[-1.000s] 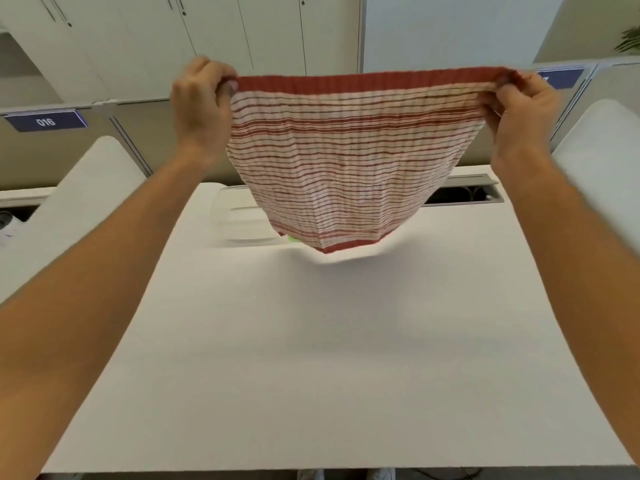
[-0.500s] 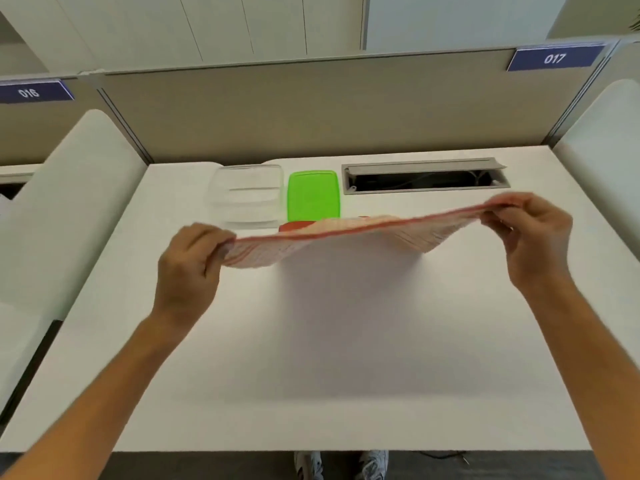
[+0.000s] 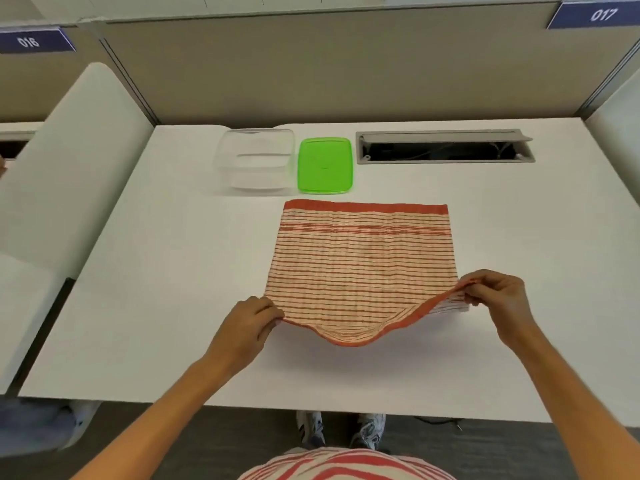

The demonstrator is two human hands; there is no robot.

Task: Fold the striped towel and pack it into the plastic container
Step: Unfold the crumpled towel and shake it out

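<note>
The red-and-white striped towel (image 3: 360, 265) lies spread on the white table (image 3: 166, 271), its far edge flat and its near edge sagging between my hands. My left hand (image 3: 247, 323) pinches the near left corner. My right hand (image 3: 498, 296) pinches the near right corner, slightly lifted. The clear plastic container (image 3: 254, 161) stands open beyond the towel to the left. Its green lid (image 3: 325, 165) lies flat beside it on the right.
A grey cable slot (image 3: 445, 147) is set into the table at the back right. A beige partition (image 3: 329, 64) closes the far side. White side panels (image 3: 69, 157) flank the table. My shoes (image 3: 341, 431) show under the near edge.
The towel came down from held up in the air to lying on the table. Both hands moved down and toward me, still gripping the same corners.
</note>
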